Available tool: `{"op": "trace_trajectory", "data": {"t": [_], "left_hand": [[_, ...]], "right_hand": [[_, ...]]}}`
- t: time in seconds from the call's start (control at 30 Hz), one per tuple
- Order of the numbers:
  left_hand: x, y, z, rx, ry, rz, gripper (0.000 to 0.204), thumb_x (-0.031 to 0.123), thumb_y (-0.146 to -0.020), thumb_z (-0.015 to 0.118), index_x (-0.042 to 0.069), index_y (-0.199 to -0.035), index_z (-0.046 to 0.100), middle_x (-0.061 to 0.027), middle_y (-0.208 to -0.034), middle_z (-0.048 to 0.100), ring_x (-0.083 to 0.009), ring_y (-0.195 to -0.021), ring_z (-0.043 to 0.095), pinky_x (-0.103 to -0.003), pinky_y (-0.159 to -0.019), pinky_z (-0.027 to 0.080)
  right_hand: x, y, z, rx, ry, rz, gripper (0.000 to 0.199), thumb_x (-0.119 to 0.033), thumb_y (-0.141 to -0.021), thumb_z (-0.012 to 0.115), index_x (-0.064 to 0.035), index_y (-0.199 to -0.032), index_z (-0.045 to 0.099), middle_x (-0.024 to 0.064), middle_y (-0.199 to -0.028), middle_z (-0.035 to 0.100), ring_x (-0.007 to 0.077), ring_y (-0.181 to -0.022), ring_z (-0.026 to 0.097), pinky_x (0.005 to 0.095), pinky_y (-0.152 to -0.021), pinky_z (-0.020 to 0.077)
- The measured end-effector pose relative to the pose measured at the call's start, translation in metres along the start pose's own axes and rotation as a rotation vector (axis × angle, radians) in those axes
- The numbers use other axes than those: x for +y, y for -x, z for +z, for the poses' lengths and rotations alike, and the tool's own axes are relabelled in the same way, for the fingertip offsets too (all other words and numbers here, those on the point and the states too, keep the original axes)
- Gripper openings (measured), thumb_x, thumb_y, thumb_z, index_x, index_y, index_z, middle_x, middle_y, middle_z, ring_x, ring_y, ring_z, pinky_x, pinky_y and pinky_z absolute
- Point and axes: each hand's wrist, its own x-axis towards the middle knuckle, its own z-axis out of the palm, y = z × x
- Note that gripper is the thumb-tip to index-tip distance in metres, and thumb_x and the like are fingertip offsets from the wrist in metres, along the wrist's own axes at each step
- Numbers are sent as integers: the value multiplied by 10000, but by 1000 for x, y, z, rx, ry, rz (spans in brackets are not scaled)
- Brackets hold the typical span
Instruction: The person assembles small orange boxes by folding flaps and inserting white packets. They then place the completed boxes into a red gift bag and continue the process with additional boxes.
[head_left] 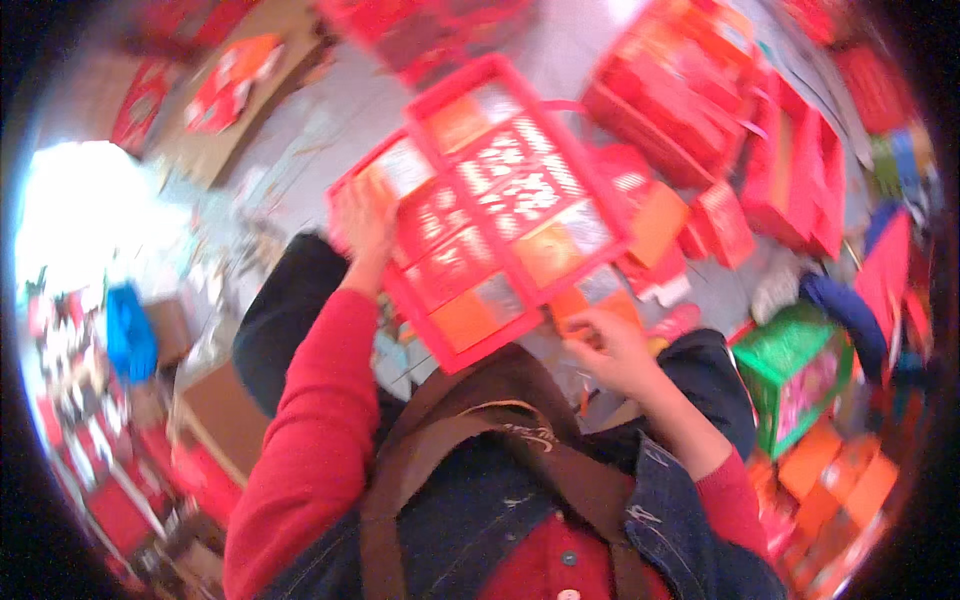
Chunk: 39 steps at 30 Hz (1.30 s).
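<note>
A red open tray box (492,258) with several compartments is tilted in front of me above my lap. Some compartments hold orange and silver-white packets (545,255); the others show red with white printed patterns. My left hand (365,222) grips the tray's left side, its fingers over the rim. Just off the tray's lower right corner is my right hand (608,350), fingers curled together. Beside those fingers is another orange and silver packet (592,290); whether they hold it is hidden by blur.
Large red boxes (670,95) with orange packets stand at the far right. A green box (795,375) is right of my knee, with orange boxes (835,470) piled nearer. A cardboard box (215,415) and a blue thing (130,330) are at left.
</note>
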Motion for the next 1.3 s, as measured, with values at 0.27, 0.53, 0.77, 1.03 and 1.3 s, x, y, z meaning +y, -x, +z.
{"op": "trace_trajectory", "data": {"t": [0.27, 0.53, 0.77, 1.03, 1.3], "left_hand": [[34, -37, 2, -373, -112, -44, 920, 602, -722, 642, 199, -1444, 239, -201, -1492, 158, -443, -1366, 119, -632, -1034, 178], [26, -33, 20, -355, -202, -6, 901, 587, -736, 637, 229, -1454, 226, -186, -1497, 143, -439, -1347, 171, -596, -1028, 217], [35, -41, 3, -493, -271, -26, 932, 613, -726, 630, 127, -1434, 269, -236, -1463, 219, -453, -1332, 214, -543, -1062, 223], [7, -44, -9, -550, -9, 79, 1006, 392, -637, 757, 203, -1450, 197, -213, -1492, 143, -451, -1356, 160, -566, -1061, 234], [-20, 48, 2, -47, 478, -407, 810, 305, -736, 672, 75, -1410, 287, -233, -1473, 176, -421, -1354, 180, -463, -1098, 215]], "right_hand": [[87, -36, -46, 451, -137, 126, 239, -152, -818, 644, -35, -1023, 608, 66, -883, 627, 126, -809, 602, 271, -719, 492], [220, -70, -192, 1125, 585, 283, 679, -258, -670, 755, -17, -1223, 442, 188, -1198, 509, 347, -1146, 471, 414, -968, 383], [212, -122, -239, 667, 936, 612, 933, -275, -525, 835, -114, -1326, 385, 110, -1299, 482, 312, -1258, 411, 411, -1019, 380], [172, -70, -220, 774, 901, -34, 862, -171, -529, 790, -38, -1295, 417, 178, -1241, 492, 348, -1180, 451, 455, -995, 367], [-43, -96, 0, 36, 370, -888, 814, -79, -561, 765, -35, -1289, 404, 175, -1237, 460, 355, -1174, 435, 428, -1004, 355]]}}
